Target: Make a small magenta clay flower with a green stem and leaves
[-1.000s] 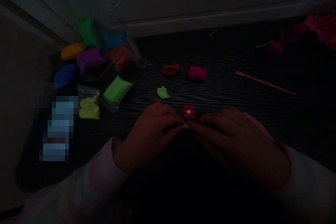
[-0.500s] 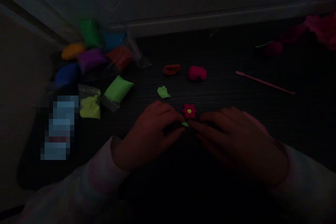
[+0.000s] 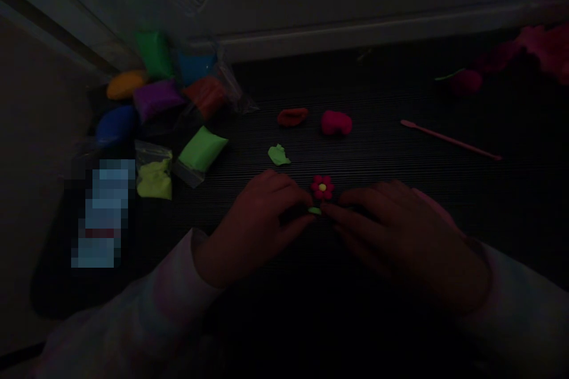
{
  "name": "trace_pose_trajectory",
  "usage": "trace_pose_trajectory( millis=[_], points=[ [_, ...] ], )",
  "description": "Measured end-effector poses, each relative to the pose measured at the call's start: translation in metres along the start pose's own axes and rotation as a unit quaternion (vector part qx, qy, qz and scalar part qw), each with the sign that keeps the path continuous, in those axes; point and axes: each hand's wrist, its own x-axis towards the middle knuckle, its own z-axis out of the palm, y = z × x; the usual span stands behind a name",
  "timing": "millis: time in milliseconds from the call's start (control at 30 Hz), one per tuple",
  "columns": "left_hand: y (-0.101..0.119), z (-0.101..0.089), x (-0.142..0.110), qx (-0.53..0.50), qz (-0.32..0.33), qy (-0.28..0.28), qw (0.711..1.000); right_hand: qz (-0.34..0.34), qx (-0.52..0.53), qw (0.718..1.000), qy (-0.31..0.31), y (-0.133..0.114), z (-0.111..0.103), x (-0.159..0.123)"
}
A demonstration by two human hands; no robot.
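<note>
My left hand (image 3: 262, 219) is closed, with a small green clay leaf (image 3: 315, 211) pinched between thumb and forefinger. Just above the leaf is a clay flower (image 3: 322, 188) with deep pink petals and a yellow centre. A short stem runs down from the flower to the fingertips of my right hand (image 3: 395, 231), which are pressed together at it. The leaf's tip comes close to those fingertips; whether they touch is too dark to tell. A pale pink object (image 3: 438, 210) shows partly behind my right hand.
Beyond my hands lie a green clay scrap (image 3: 278, 155), a red-orange clay piece (image 3: 292, 116) and a pink clay lump (image 3: 336, 123). A thin pink modelling tool (image 3: 451, 139) is at right. Several bagged clays, including a light green pack (image 3: 202, 149), and a blurred-out screen (image 3: 104, 213) fill the left.
The whole view has shifted slightly. The green leaf has tilted a little and lies more level in my left fingers; both hands otherwise stay in place.
</note>
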Motion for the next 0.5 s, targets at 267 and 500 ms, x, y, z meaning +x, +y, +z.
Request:
trace_pose_trajectory(
  millis=[267, 500],
  points=[
    [0.0007, 0.0041, -0.0002, 0.032, 0.014, 0.011, 0.999, -0.005, 0.006, 1.0, -0.003, 0.0002, -0.0006, 0.0007],
    [0.0017, 0.0002, -0.0005, 0.021, 0.005, -0.013, 1.0, -0.001, 0.005, 1.0, -0.008, 0.0002, 0.0002, 0.0006]
  ],
)
